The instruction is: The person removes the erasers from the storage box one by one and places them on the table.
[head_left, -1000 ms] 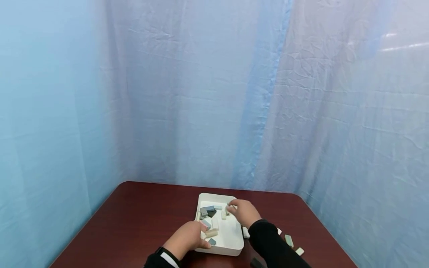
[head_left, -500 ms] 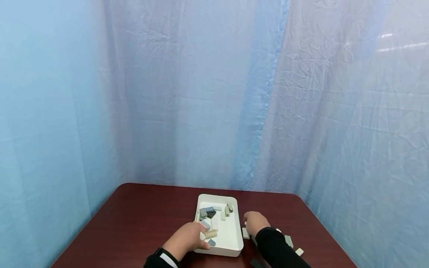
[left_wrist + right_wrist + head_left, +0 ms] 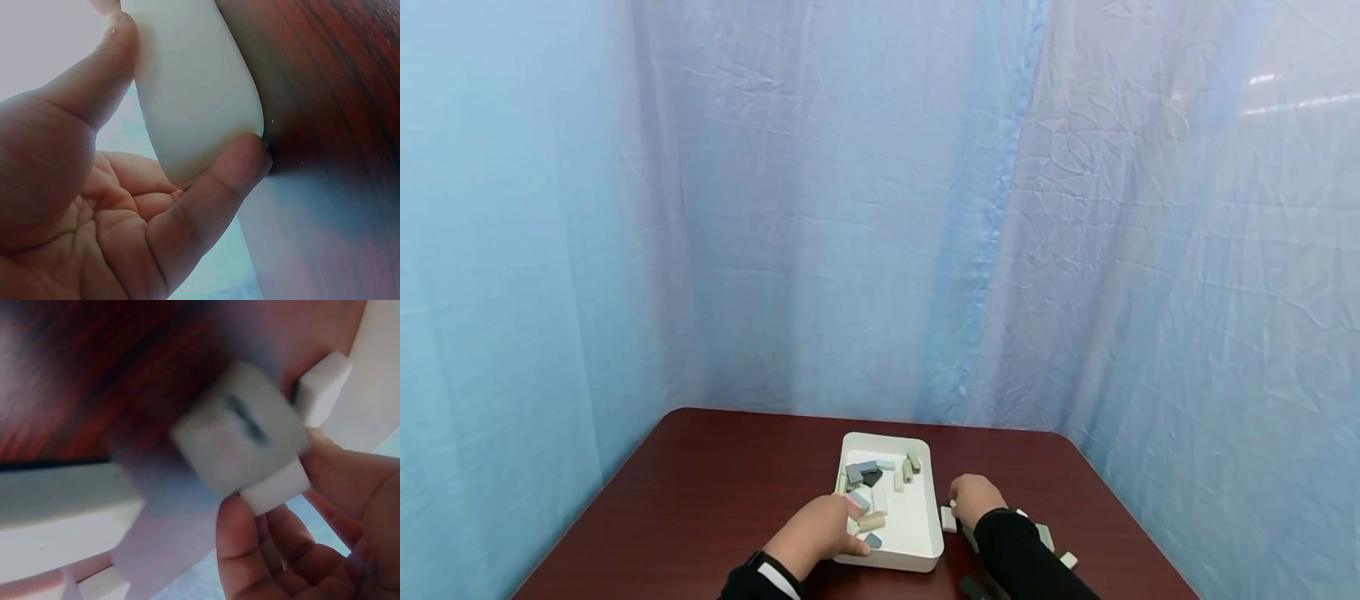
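Observation:
My left hand grips the left near side of a white tray. In the left wrist view its fingers and thumb curl round the white tray wall. Inside the tray lie small blocks, among them a beige block, a dark block and pale green blocks. To the right of the tray, my right hand is down among loose blocks. Seen from the right wrist, thumb and fingertips pinch a pale block with a dark smudge; a white block shows behind it.
A white block lies by the tray's right wall. Beyond the right forearm are a green-grey block and a small white block. A dark block lies near the bottom edge. Blue curtains surround the brown table.
My right hand has moved from over the tray's far right part to the blocks on the table, leaving a pale green block in the tray. The left hand keeps its hold.

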